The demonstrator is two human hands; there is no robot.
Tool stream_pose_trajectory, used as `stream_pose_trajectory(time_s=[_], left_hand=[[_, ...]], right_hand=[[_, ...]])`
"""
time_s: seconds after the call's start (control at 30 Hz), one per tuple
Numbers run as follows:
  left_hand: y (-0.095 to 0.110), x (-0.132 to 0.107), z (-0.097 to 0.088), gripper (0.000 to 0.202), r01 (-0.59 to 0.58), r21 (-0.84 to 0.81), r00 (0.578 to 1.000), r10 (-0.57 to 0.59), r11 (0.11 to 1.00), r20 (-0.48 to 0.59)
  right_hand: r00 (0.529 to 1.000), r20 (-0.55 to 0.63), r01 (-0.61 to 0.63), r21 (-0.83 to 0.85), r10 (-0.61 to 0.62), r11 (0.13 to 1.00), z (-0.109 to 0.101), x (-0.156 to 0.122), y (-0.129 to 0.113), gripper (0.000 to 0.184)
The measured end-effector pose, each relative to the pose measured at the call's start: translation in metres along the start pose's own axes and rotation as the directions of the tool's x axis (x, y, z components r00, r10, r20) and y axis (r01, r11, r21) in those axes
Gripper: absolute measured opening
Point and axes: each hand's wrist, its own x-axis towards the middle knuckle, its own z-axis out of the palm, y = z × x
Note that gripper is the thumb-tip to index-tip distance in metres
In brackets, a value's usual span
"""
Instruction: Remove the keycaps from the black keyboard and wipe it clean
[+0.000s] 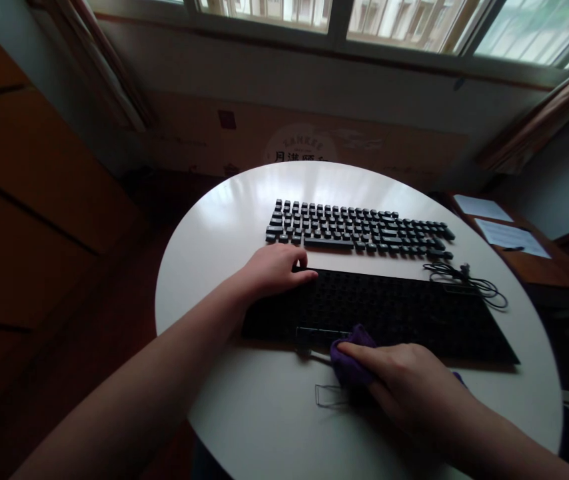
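A black keyboard base (389, 307) with its keycaps off lies across the white round table. My left hand (277, 267) grips its far edge near the left end, thumb on top and fingers curled over the edge. Bunched in my right hand (409, 380) is a purple cloth (352, 360), pressed at the base's near edge. Beside the cloth, partly covered, lies a small tool with a pale handle (318, 356). A bent-wire keycap puller (332, 396) rests on the table just below, its other end hidden by my right hand.
Rows of loose black keycaps (344, 227) stand in keyboard layout beyond the base. A coiled black cable (474, 283) lies at its far right corner. The round table's edge (172, 240) curves at left. Papers (512, 238) and a pen lie on a brown desk at right.
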Motion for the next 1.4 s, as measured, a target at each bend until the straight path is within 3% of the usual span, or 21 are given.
stream_pose_trajectory(time_s=[0.1, 0.23, 0.3, 0.37, 0.47, 0.53, 0.6, 0.63, 0.7, 0.77, 0.83, 0.9, 1.0, 1.1, 1.2, 1.4], left_hand=[[0.000, -0.001, 0.001, 0.033, -0.003, -0.005, 1.000, 0.003, 1.000, -0.002], [-0.002, -0.002, 0.003, 0.031, -0.038, -0.035, 0.999, 0.037, 0.999, -0.012], [-0.003, -0.004, -0.001, 0.027, -0.086, -0.039, 0.994, 0.083, 0.996, -0.078], [0.000, -0.010, -0.009, 0.024, -0.137, 0.006, 0.969, 0.135, 0.991, -0.208], [0.015, -0.033, -0.027, 0.021, -0.170, 0.135, 0.876, 0.213, 0.976, -0.433], [0.035, -0.061, -0.034, 0.022, -0.180, 0.184, 0.780, 0.254, 0.966, -0.571], [0.063, -0.094, -0.029, 0.023, -0.244, 0.186, 0.708, 0.306, 0.952, -0.636], [0.078, -0.110, -0.021, 0.021, -0.294, 0.172, 0.695, 0.334, 0.940, -0.636], [0.106, -0.137, 0.004, 0.023, -0.380, 0.145, 0.730, 0.392, 0.914, -0.560], [0.126, -0.152, 0.033, 0.024, -0.383, 0.121, 0.805, 0.396, 0.916, -0.442], [0.135, -0.157, 0.059, 0.023, -0.368, 0.156, 0.809, 0.399, 0.916, -0.431], [0.136, -0.155, 0.074, 0.030, -0.324, 0.191, 0.839, 0.375, 0.926, -0.394], [0.134, -0.149, 0.080, 0.037, -0.252, 0.189, 0.920, 0.295, 0.949, -0.258], [0.133, -0.145, 0.081, 0.036, -0.160, 0.190, 0.966, 0.194, 0.969, -0.172], [0.134, -0.141, 0.084, 0.029, -0.100, 0.192, 0.975, 0.135, 0.976, -0.179], [0.136, -0.140, 0.086, 0.016, -0.070, 0.226, 0.951, 0.133, 0.972, -0.280]], right_hand=[[0.999, 0.026, 0.046, 0.006, -0.046, 0.999, -0.014, 0.012, -0.008, 0.050], [0.979, 0.131, 0.131, 0.172, -0.155, 0.976, -0.041, 0.025, -0.014, 0.036], [0.965, 0.199, 0.120, 0.245, -0.171, 0.962, -0.051, 0.029, -0.015, 0.034], [0.958, 0.240, 0.095, 0.258, -0.159, 0.962, -0.057, 0.030, -0.015, 0.037], [0.945, 0.283, 0.101, 0.225, -0.164, 0.969, -0.061, 0.032, -0.014, 0.043], [0.931, 0.316, 0.122, 0.207, -0.185, 0.971, -0.064, 0.034, -0.014, 0.044], [0.920, 0.337, 0.141, 0.195, -0.201, 0.971, -0.067, 0.035, -0.013, 0.042], [0.919, 0.335, 0.150, 0.189, -0.208, 0.970, -0.068, 0.036, -0.013, 0.040], [0.921, 0.320, 0.170, 0.180, -0.222, 0.969, -0.069, 0.038, -0.012, 0.038], [0.925, 0.300, 0.189, 0.168, -0.233, 0.967, -0.068, 0.039, -0.011, 0.035], [0.931, 0.275, 0.203, 0.153, -0.239, 0.967, -0.065, 0.038, -0.011, 0.034], [0.941, 0.239, 0.207, 0.145, -0.238, 0.967, -0.062, 0.036, -0.010, 0.034], [0.950, 0.181, 0.226, 0.162, -0.254, 0.961, -0.055, 0.033, -0.008, 0.036], [0.946, 0.161, 0.245, 0.218, -0.282, 0.945, -0.051, 0.033, -0.004, 0.036], [0.941, 0.162, 0.247, 0.277, -0.299, 0.928, -0.048, 0.034, 0.001, 0.035], [0.941, 0.137, 0.255, 0.312, -0.309, 0.915, -0.045, 0.035, 0.006, 0.036]])
